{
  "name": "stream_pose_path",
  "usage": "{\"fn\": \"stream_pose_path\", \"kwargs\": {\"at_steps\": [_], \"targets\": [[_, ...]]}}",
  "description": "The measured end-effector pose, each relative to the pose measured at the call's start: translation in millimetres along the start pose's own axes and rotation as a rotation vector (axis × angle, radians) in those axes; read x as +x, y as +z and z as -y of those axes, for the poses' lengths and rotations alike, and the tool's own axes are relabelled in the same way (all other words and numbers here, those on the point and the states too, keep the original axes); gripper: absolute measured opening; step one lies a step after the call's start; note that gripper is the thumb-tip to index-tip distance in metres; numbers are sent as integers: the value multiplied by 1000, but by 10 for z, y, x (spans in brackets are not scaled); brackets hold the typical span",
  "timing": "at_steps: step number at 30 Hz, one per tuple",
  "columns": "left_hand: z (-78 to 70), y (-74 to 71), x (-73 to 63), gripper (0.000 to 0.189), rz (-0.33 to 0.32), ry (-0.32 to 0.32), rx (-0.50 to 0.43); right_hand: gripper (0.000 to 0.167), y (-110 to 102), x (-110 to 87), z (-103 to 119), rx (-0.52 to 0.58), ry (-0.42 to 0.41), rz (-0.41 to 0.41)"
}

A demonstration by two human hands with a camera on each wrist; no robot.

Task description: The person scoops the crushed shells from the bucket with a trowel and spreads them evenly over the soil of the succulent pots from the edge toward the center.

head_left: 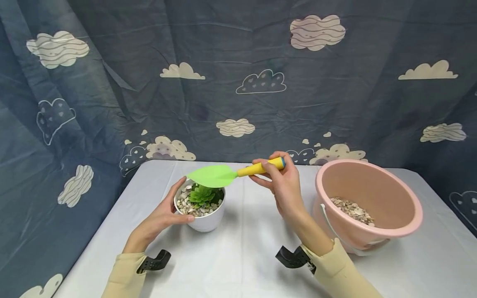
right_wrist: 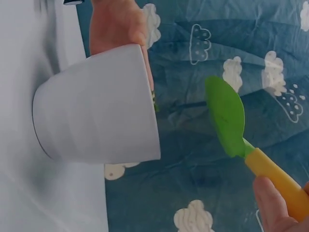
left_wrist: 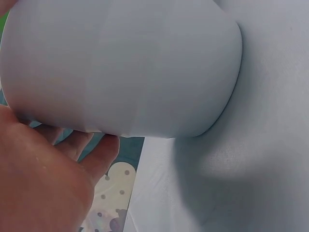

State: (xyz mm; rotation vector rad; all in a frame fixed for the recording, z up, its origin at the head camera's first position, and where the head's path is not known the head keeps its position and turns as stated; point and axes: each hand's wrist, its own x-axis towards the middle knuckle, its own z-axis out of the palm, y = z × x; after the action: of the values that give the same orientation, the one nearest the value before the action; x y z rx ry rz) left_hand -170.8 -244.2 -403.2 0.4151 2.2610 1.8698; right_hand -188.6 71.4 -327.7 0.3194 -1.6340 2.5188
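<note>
My left hand (head_left: 159, 218) holds a white flower pot (head_left: 207, 224), thumb at the near side of the rim and fingers round the left side. Inside the pot, a green succulent (head_left: 201, 195) is surrounded by small pebbles (head_left: 185, 203). In the right wrist view the pot (right_wrist: 96, 108) stands on the white cloth. With its fingers round the yellow handle, my right hand (head_left: 286, 187) grips a toy trowel (head_left: 214, 176). The trowel's green blade (right_wrist: 227, 116) hangs above the pot, apart from the rim, and no pebbles show on it.
To the right stands a pink bucket (head_left: 416, 215) with a white handle and pebbles (head_left: 352, 210) at its bottom. A white cloth covers the table (head_left: 238, 252). Behind it hangs a dark blue curtain (head_left: 208, 111) with a cloud pattern.
</note>
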Motion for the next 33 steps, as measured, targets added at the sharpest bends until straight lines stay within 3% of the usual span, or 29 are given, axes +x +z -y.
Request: {"fn": "stream_pose_path", "kwargs": {"at_steps": [11,21,26,33], "targets": [[-4,-9,-20,112,4,23,13,18,-207,-154,256,58,-49,53],[-50,-50,-39,109,-6,91,56,23,-472,-297,486,70,-89,38],[-139,-40,-58,104,-54,125,109,25,-673,-388,618,81,-124,45],[-402,62,-87,94,-160,145,240,24,-915,-440,796,128,-199,50]]}}
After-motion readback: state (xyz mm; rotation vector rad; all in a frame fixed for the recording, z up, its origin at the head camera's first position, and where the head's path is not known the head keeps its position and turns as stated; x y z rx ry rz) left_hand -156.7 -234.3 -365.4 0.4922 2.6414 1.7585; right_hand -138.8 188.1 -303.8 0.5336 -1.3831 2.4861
